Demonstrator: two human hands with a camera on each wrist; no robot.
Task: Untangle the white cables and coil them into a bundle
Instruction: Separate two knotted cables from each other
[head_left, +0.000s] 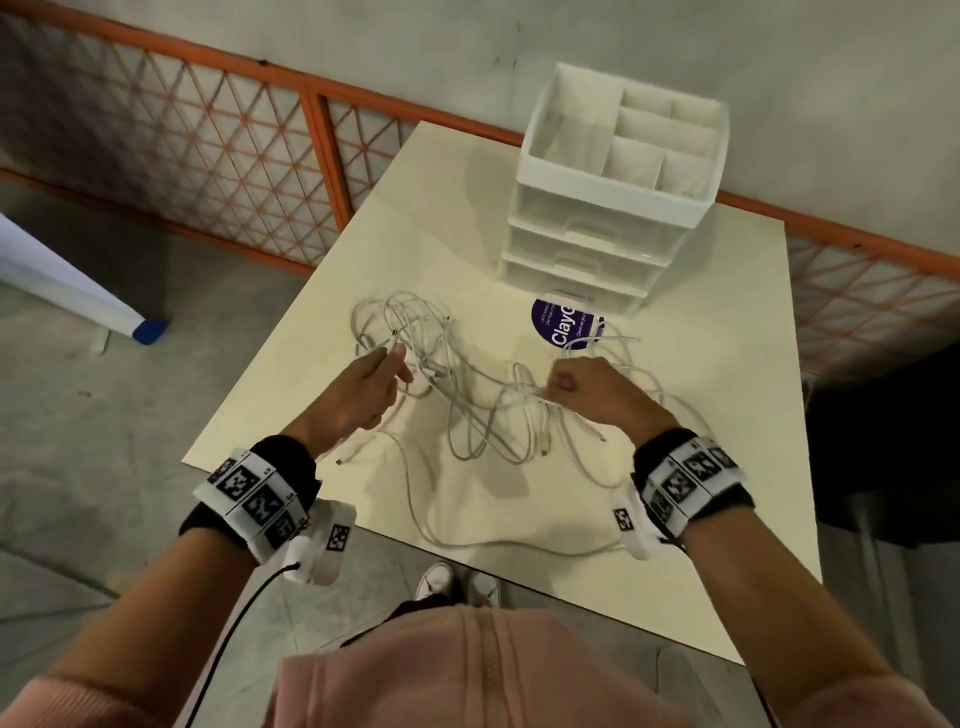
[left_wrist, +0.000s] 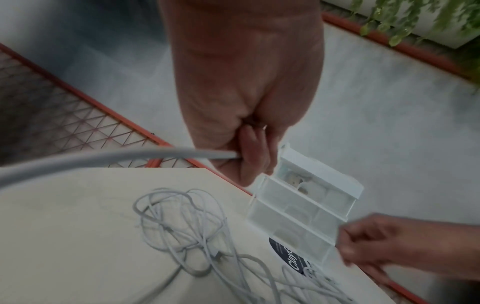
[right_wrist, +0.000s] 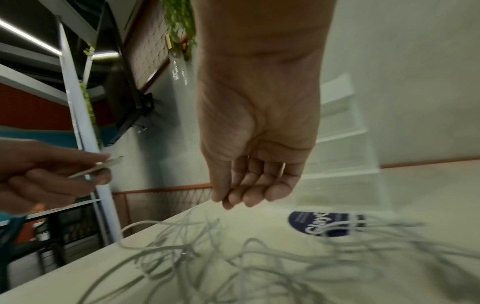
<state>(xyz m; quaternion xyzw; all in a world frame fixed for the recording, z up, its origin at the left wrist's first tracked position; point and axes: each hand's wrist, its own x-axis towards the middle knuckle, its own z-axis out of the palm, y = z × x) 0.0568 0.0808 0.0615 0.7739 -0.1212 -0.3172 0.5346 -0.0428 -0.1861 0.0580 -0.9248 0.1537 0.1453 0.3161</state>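
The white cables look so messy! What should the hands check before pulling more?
1. Left hand grips a cable end: ok.
2. Right hand holds a strand: ok, fingers curl round cables.
3. White cables untangled: not ok, loops cross.
4. Cables all on the table: ok.
5. Drawer organizer clear of cables: cannot tell, one loop lies close.
6. Knots pulled tight: cannot tell.

White drawer organizer (head_left: 613, 208) on cream table (head_left: 727, 395); purple round sticker (head_left: 558, 325) beside it.
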